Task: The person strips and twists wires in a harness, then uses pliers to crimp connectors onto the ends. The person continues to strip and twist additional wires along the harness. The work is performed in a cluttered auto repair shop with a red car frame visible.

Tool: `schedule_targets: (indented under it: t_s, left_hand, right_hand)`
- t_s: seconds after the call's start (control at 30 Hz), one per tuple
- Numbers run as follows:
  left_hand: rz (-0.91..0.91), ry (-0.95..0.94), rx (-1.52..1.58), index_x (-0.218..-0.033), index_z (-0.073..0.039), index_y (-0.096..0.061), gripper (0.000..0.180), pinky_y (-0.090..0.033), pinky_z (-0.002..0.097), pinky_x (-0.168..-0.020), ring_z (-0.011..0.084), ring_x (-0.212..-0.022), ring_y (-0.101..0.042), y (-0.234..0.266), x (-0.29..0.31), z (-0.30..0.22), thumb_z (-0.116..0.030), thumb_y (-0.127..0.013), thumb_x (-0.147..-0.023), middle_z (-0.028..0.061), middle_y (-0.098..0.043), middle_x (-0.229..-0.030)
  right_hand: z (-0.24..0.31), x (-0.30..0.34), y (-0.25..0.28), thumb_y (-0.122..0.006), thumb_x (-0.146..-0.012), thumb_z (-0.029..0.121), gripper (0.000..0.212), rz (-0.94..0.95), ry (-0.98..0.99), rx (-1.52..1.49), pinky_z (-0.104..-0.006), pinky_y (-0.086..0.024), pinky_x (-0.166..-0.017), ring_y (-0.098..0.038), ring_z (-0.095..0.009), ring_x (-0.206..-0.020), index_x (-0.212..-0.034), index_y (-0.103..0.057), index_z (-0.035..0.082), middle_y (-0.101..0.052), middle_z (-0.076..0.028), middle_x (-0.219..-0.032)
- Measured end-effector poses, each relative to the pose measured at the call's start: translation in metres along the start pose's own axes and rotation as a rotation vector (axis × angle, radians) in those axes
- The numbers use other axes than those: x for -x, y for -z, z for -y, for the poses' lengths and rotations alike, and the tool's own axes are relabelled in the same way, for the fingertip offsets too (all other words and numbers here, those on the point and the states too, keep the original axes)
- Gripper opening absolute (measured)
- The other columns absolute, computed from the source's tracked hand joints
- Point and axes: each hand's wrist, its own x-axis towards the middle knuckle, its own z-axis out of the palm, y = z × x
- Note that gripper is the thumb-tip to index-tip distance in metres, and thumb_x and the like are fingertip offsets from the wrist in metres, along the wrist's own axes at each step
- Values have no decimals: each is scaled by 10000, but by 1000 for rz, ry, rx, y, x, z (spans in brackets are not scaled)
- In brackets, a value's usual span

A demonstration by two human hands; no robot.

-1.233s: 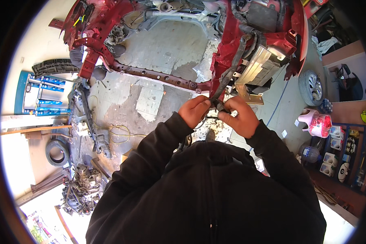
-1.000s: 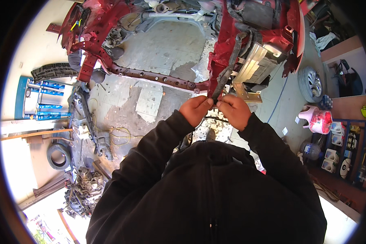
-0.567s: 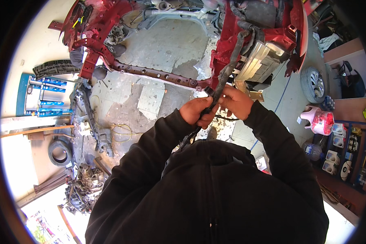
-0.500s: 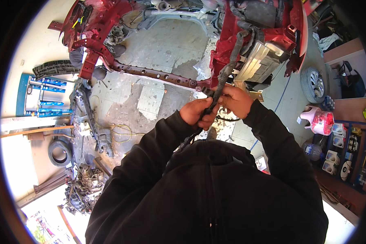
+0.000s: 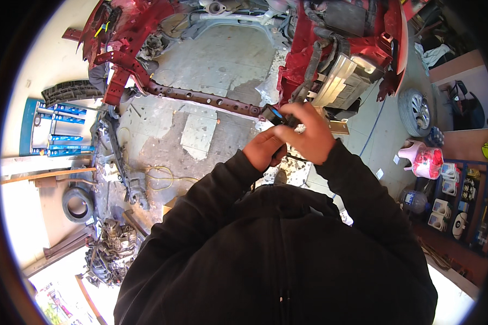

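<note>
A black wiring harness [image 5: 315, 57], partly in ribbed conduit, runs down from the red car front [image 5: 295, 70] to my hands. My left hand [image 5: 263, 149] is closed round its lower stretch, most of which the fingers hide. Just above and to the right, my right hand [image 5: 314, 135] curls with thumb and forefinger bent toward a black roll of tape [image 5: 271, 114] with a blue core. The roll sits at the right fingertips, close to the harness; the exact contact is partly hidden.
A dark red crossbar [image 5: 206, 99] spans the car front ahead of me. A wheel [image 5: 415, 112] and a pink stool [image 5: 417, 158] stand at right. On the left are a tyre [image 5: 77, 205], an engine part [image 5: 114, 246] and a yellow cord [image 5: 165, 177] on the floor.
My right hand has risen and turned, its fingers now arched beside the tape roll, whose blue core has come into view. My left hand stays near the same place, slightly lower and to the right.
</note>
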Motion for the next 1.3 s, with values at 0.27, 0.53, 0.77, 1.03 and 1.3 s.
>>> schedule_targets:
  t_s: [0.27, 0.53, 0.77, 1.03, 1.3]
  left_hand:
    - [-43, -69, -58, -1217, -55, -618, 254, -318, 221, -502, 43, -554, -417, 9, 2, -9, -239, -458, -1144, -48, -496, -686]
    - [-100, -236, -496, -1011, 0, -658, 257, -476, 302, -587, 144, -618, -573, 10, -9, -13, -179, -490, -1089, 52, -581, -704]
    - [-51, -5, -102, -1017, -24, -695, 321, -365, 258, -543, 82, -598, -463, 9, -14, -18, -258, -489, -1093, -7, -548, -717]
    - [-54, 21, -90, -1045, -39, -671, 316, -383, 293, -506, 94, -541, -456, 14, -15, -14, -306, -508, -1090, -8, -542, -689]
    - [-268, -497, -975, -1037, 5, -628, 205, -507, 505, -666, 439, -762, -665, 7, -21, 0, -191, -567, -1047, 229, -668, -797]
  right_hand:
    - [13, -27, 35, -698, -995, 268, 373, 386, -651, -725, -332, -578, -889, -650, -145, -1027, -1288, -625, 49, -639, -42, -1156]
    - [1, -13, 42, -723, -986, 560, 589, 321, -574, -204, -303, -463, -622, -535, -95, -674, -784, -673, 9, -589, -4, -714]
    - [-9, -4, 33, -668, -1000, 342, 387, 292, -671, -238, -319, -498, -575, -616, -123, -654, -879, -723, -22, -615, -31, -691]
    - [-18, 2, 19, -639, -1001, 374, 418, 228, -703, -313, -330, -512, -573, -649, -154, -657, -937, -746, -24, -670, -54, -737]
    - [-9, -6, 17, -623, -980, 359, 429, 228, -488, -145, -404, -491, -643, -633, -212, -648, -853, -717, -41, -672, -127, -701]
